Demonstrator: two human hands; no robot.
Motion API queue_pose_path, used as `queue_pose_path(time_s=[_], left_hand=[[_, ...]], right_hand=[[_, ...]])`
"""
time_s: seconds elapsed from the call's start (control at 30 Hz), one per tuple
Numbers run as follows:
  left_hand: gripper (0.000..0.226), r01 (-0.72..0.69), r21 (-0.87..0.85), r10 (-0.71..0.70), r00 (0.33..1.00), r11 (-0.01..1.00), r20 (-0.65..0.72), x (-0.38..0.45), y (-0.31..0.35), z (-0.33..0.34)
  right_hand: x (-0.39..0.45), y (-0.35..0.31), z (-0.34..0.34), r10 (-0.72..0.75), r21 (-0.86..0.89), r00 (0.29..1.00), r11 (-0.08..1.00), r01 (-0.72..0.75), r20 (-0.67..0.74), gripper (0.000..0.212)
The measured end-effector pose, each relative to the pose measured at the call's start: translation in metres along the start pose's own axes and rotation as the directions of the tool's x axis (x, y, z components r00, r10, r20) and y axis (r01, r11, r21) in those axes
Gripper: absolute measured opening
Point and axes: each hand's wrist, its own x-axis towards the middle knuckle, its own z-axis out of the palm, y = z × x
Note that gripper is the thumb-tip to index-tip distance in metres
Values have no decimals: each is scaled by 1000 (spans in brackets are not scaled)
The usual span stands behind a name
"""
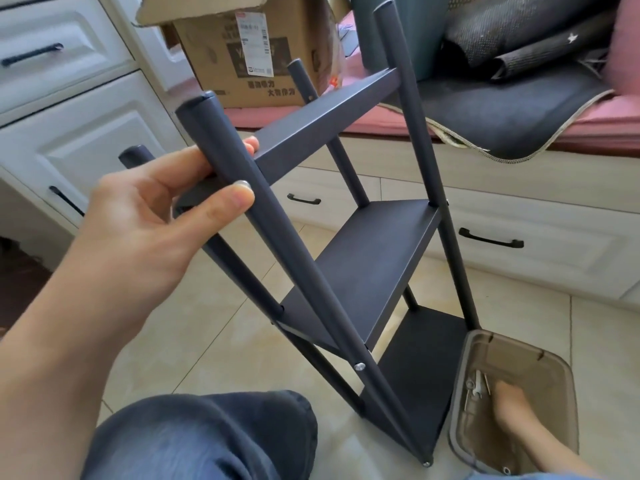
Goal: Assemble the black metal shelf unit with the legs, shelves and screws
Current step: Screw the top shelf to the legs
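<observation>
Tiled floor, white drawers behind. Left hand (pixel 152 216) grips near leg (pixel 263 244), long axis slanting far-left to near-right. Right hand (pixel 512 407), fingers unclear, reaches among screws (pixel 476 389) in tray (pixel 464 403), lower right.

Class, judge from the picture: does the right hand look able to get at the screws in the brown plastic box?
Probably yes. The right hand is already inside the open brown plastic box, fingers next to the metal screws, with no lid in the way.

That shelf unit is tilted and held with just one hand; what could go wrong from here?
1. Only the left hand holds a leg of the shelf unit; it could slip and topple.
2. The right hand is reaching into the plastic box out of direct sight, so picking a screw may be fumbled.
3. One screw head stands proud, possibly loose.
</observation>
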Motion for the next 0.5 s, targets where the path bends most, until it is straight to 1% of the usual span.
queue_pose_path(time_s=[0.13, 0.3, 0.5], left_hand=[[40, 8, -6, -8, 1000, 1000, -19, -1, 5, 2], [38, 19, -15, -20, 1000, 1000, -21, -1, 7, 2], [38, 21, -3, -21, 1000, 1000, -22, -1, 8, 1]], right_hand=[[2, 3, 7, -57, 9, 998, 998, 57, -30, 29], [4, 1, 7, -31, 38, 998, 999, 33, -53, 35], [-4, -8, -5, -32, -40, 999, 999, 32, -2, 35]])
